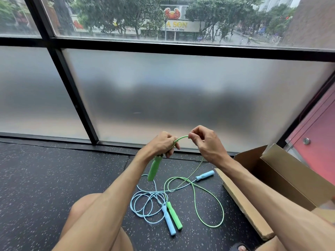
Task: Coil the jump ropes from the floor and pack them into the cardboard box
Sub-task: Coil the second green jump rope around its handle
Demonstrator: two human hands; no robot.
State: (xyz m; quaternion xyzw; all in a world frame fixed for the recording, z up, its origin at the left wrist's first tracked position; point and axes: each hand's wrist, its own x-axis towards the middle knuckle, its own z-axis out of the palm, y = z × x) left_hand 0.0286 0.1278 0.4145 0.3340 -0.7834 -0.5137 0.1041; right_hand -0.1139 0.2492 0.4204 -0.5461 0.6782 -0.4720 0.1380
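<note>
Our left hand [164, 144] curls its fingers round the green rope [181, 137] just above its handle [154, 168], which hangs downward. Our right hand [204, 144], close beside, pinches the same cord. The slack drops below it to the floor [54, 178], crossing the blue rope [143, 201]. The cardboard box [282, 171] stands open on our right.

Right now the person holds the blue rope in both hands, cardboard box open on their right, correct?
No. The head view shows the green rope held: left hand grips at its handle, right hand pinches the cord. The blue rope lies on the floor. The cardboard box is as stated.
</note>
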